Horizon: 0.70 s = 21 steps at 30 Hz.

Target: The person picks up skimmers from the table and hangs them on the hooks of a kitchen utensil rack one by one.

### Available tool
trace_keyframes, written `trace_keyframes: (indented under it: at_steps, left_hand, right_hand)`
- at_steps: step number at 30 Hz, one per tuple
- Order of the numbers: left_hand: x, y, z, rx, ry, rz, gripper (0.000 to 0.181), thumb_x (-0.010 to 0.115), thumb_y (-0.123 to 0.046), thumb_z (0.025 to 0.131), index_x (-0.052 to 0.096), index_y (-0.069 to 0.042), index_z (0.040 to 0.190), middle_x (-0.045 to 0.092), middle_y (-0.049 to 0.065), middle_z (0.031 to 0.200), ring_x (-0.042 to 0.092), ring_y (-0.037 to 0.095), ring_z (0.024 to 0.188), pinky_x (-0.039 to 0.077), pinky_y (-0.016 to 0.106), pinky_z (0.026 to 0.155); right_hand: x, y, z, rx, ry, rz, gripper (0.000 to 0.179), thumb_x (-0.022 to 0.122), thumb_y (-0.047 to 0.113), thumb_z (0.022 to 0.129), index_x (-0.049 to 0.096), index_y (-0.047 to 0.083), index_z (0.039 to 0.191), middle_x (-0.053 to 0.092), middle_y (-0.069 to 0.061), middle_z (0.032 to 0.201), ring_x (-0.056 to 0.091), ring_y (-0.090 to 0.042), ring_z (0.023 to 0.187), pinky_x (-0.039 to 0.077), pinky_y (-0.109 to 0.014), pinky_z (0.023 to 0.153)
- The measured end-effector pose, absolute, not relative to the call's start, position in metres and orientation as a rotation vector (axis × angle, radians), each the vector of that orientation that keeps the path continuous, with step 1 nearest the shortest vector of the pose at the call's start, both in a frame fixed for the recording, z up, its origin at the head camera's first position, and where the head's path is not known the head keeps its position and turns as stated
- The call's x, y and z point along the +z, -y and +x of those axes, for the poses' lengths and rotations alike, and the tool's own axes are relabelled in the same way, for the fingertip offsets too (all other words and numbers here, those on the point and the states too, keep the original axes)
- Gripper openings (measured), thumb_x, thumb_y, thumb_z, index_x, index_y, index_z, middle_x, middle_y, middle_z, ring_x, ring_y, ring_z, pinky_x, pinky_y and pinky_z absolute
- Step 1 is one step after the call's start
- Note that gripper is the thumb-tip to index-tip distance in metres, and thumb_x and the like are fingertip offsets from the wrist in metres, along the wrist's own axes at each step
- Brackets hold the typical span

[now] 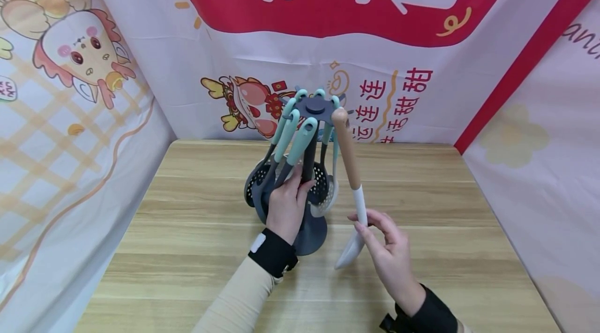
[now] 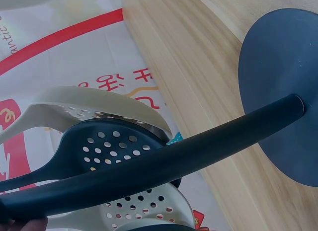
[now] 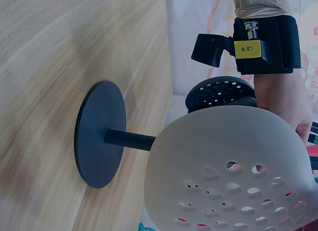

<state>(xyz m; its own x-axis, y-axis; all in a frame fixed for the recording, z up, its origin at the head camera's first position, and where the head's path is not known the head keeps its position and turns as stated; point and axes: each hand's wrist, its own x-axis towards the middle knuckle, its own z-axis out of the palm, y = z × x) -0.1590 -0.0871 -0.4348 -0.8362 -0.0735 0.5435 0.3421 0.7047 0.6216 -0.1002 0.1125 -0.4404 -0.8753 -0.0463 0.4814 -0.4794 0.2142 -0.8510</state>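
Note:
A dark utensil stand (image 1: 313,234) with a round base carries several hanging tools, among them teal-handled ones (image 1: 302,140) and a dark skimmer (image 2: 112,144). My left hand (image 1: 287,202) grips its pole (image 2: 198,149) below the hooks; some fingers are hidden behind tools. On the right, my right hand (image 1: 388,242) pinches the white neck of a pale skimmer (image 3: 223,151) between thumb and fingers. Its wooden handle (image 1: 347,153) points up, the top beside the stand's hook ring (image 1: 315,106). The skimmer's head hangs low, seen edge-on in the head view.
The stand is on a wood-grain table (image 1: 422,208). A printed cloth (image 1: 300,57) hangs behind the table's back edge, with more cloth at both sides. A pale skimmer (image 1: 328,200) hangs on the stand's right side, close to the held one.

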Motion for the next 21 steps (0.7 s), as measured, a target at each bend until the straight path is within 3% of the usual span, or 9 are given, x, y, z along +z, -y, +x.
trace_keyframes:
  at_steps: [14, 21]
  left_hand:
    - [-0.435, 0.086, -0.158, -1.017, 2.384, -0.198, 0.032, 0.061, -0.024, 0.099, 0.060, -0.006, 0.125, 0.075, 0.012, 0.102, 0.073, 0.024, 0.091, 0.062, 0.038, 0.079]
    - [-0.435, 0.085, -0.156, -0.995, 2.368, -0.209, 0.032, 0.061, -0.021, 0.099, 0.059, -0.005, 0.126, 0.074, 0.013, 0.102, 0.073, 0.025, 0.091, 0.062, 0.039, 0.078]
  right_hand:
    - [-0.445, -0.105, -0.102, 1.717, 2.166, 0.500, 0.021, 0.065, -0.008, 0.089, 0.066, -0.002, 0.109, 0.074, -0.015, 0.101, 0.066, -0.005, 0.098, 0.052, -0.018, 0.085]
    - [-0.450, -0.100, -0.104, 1.672, 2.188, 0.506, 0.022, 0.068, -0.005, 0.089, 0.069, 0.005, 0.109, 0.074, -0.013, 0.099, 0.067, -0.009, 0.094, 0.054, -0.018, 0.084]
